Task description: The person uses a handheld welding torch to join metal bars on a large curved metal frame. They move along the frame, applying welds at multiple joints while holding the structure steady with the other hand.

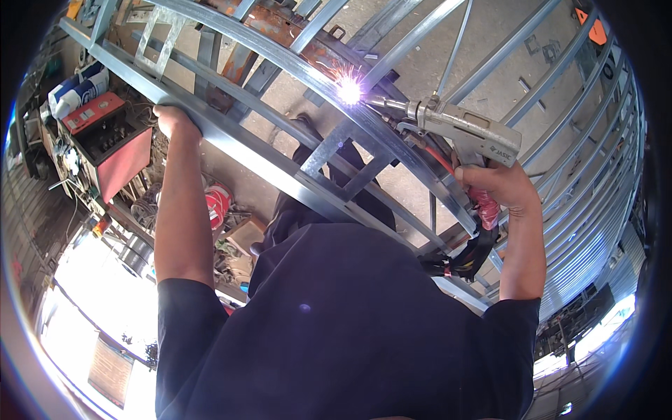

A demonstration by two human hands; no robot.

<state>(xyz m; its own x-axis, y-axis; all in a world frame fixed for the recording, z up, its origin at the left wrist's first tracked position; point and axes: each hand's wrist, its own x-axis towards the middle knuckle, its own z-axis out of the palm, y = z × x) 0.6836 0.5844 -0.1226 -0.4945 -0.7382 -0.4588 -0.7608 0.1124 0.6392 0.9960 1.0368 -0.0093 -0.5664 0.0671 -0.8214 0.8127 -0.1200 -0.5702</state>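
A curved truss of grey metal bars (280, 161) crosses the view in front of my dark shirt. My left hand (173, 117) grips the lower bar of this truss at the left. My right hand (500, 185) is closed around the red handle of a grey welding gun (462, 126). The gun's nozzle points left at a joint on the upper curved bar, where a bright white-violet spark (348, 89) burns. A black cable bundle (465, 255) hangs below the gun's handle.
A red welding machine (112, 143) stands at the left with wires and white bags around it. A red spool (218, 203) and clutter lie on the floor below. Stacked metal trusses (595, 182) fill the right side. Rusty steel pieces (280, 28) lie at the top.
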